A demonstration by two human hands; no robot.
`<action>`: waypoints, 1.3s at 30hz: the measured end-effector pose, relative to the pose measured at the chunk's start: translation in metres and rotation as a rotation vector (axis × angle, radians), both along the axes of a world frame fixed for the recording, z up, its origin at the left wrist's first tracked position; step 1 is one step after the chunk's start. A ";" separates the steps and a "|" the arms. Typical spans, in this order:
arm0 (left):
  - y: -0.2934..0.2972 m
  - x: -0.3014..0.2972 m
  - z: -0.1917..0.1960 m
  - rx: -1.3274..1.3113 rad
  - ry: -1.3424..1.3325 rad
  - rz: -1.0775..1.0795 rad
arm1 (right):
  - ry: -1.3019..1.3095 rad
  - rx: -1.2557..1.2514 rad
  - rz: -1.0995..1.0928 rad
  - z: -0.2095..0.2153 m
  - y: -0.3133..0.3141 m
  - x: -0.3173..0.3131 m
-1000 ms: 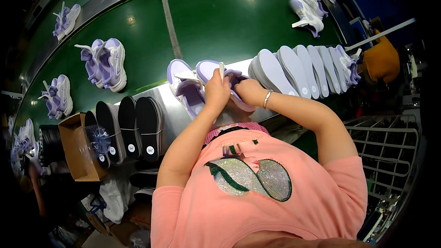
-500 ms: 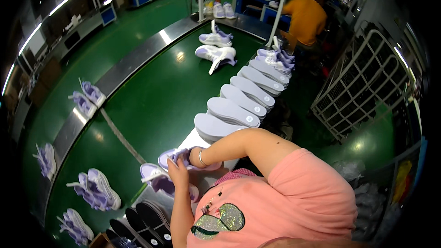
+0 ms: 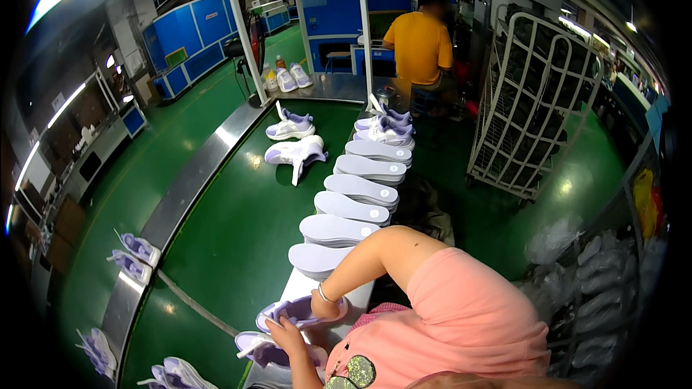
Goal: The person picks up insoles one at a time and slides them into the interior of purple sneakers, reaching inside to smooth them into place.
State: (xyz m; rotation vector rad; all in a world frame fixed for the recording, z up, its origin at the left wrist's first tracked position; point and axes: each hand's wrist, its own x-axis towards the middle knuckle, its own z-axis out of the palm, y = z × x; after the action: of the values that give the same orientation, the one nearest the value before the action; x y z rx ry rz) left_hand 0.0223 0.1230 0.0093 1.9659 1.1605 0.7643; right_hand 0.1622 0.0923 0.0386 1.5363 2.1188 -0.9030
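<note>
A white and lilac sneaker [image 3: 269, 313] lies on the narrow light ledge close to my body. My left hand [image 3: 290, 338] grips the near side of its opening, thumb on the rim. The right hand [image 3: 329, 307], with a bangle at the wrist, reaches down into the heel end of that sneaker, and its fingers are hidden inside. Beside it, nearer me, sits a second sneaker [image 3: 254, 346], partly covered by my left hand and forearm. Just beyond my right arm, stacks of pale grey insoles [image 3: 317, 259] run away along the ledge.
Sneaker pairs stand on the green belt [image 3: 223, 245] and its metal edge [image 3: 189, 173]. Two white sneakers [image 3: 295, 153] lie farther up. A wire cage trolley [image 3: 533, 108] stands at right. A person in an orange top [image 3: 420, 47] sits beyond the far end.
My view has tilted up, showing more of the room. My right hand has shifted toward the sneaker's heel; the left still holds its side.
</note>
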 end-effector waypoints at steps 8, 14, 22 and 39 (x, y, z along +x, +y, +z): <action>-0.013 -0.003 -0.008 0.018 0.031 -0.011 | 0.010 -0.029 0.035 0.006 -0.009 0.003; -0.001 0.001 -0.002 0.037 0.043 -0.015 | 0.027 -0.044 0.070 -0.001 -0.002 0.002; 0.013 0.007 -0.022 0.063 0.030 -0.015 | 0.040 -0.069 0.123 -0.008 0.008 -0.002; 0.004 0.006 0.010 0.012 0.087 0.000 | 0.061 -0.112 0.096 -0.004 -0.008 0.012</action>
State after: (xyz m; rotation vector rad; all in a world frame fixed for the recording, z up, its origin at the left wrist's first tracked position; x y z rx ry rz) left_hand 0.0284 0.1267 0.0197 2.0263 1.2094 0.6936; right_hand 0.1745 0.0843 0.0350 1.3568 2.1250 -1.0282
